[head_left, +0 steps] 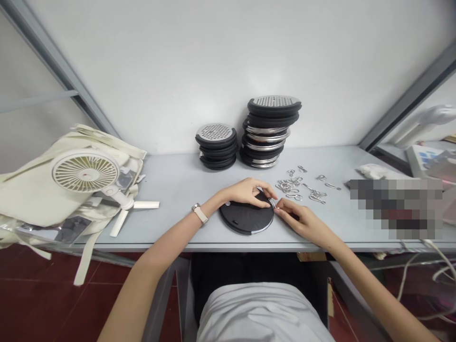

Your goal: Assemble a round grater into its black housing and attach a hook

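A black round disc (pixel 245 216) with a silver strip along part of its rim lies on the desk in front of me. My left hand (pixel 249 192) reaches over its far side, fingers bent and gripping the disc near its right edge. At that same edge is a small silver metal clip (pixel 272 203). The thumb and fingertips of my right hand (pixel 297 218) are pinched on the clip. Just beyond my right hand lies a loose pile of silver metal clips (pixel 288 185), with several more (pixel 317 194) scattered to its right.
Against the wall stand a short stack of black discs with perforated silver tops (pixel 216 133) and a taller, uneven stack (pixel 267 137). At left, a white fan (pixel 85 173) lies on a cream bag (pixel 32 190). A blurred-out item (pixel 395 204) is at right. The desk's front edge (pixel 171 247) runs close by.
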Available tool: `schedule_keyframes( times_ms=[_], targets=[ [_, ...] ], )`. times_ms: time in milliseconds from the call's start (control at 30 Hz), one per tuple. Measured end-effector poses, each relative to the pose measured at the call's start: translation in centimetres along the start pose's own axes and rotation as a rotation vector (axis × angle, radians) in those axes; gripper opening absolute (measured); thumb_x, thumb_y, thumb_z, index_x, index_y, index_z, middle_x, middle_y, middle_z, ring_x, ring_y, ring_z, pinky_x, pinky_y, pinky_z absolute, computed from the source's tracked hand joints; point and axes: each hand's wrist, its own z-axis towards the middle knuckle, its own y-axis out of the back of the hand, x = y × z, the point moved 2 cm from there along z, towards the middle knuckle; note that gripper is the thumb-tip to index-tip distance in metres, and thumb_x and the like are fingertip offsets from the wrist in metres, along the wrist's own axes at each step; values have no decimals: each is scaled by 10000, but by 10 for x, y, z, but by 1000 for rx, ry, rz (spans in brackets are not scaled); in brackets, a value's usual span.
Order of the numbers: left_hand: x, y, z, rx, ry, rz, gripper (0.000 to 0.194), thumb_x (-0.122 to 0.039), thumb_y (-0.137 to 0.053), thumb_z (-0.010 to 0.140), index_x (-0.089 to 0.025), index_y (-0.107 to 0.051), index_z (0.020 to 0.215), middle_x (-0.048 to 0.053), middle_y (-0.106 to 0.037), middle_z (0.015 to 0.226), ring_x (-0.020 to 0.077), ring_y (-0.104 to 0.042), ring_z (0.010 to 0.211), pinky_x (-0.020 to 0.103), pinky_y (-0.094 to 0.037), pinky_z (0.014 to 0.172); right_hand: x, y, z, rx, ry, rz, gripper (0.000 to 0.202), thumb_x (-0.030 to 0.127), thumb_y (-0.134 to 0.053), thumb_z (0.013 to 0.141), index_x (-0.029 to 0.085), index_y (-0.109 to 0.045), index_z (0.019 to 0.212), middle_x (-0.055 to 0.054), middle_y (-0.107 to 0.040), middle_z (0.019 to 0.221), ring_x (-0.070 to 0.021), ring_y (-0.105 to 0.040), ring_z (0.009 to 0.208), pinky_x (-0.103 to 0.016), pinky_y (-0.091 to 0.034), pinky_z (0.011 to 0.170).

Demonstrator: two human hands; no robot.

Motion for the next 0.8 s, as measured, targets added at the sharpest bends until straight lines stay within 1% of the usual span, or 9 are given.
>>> schedule_keyframes(
  times_ms=[100,233,367,533,633,800],
  targets=[
    [-2,0,-1,2,15,5,340,-253,-704,726,-123,-665,1038,64,-649,980,25,-276,515,208,-252,498,0,-1,1,10,1,-6,264,433,-384,961,222,-458,820,26,-483,679,-140,-419,619,-257,-354,590],
    [-5,0,-1,-7,-26,18,316,-224,-695,729,-126,-667,1029,60,-632,1012,28,-291,530,204,-257,498,0,0,0,11,-5,7,264,439,-389,956,222,-466,827,28,-484,661,-139,-408,603,-256,-343,573],
    [-5,1,-1,-16,-42,44,315,-245,-705,728,-134,-678,1021,51,-607,985,34,-308,544,206,-263,503,0,1,-1,0,-21,20,274,452,-390,954,224,-460,818,36,-462,637,-137,-390,594,-255,-328,564],
    [-3,1,0,-22,-44,62,314,-279,-715,725,-154,-689,1011,22,-569,924,37,-315,541,212,-263,503,-1,1,0,2,-24,32,267,450,-389,958,224,-460,833,33,-487,652,-137,-394,605,-256,-333,574],
    [-1,1,0,-29,-46,72,299,-280,-718,724,-144,-692,989,11,-553,882,40,-303,544,213,-260,505,0,1,0,-2,-22,34,268,446,-386,961,224,-458,829,29,-500,666,-139,-406,619,-256,-342,585],
    [0,0,0,-36,-10,70,319,-315,-731,716,-132,-702,974,4,-531,840,48,-303,559,215,-258,510,1,2,-1,-2,-19,37,276,449,-386,960,223,-455,819,28,-503,668,-141,-420,628,-254,-355,592]
  ],
)
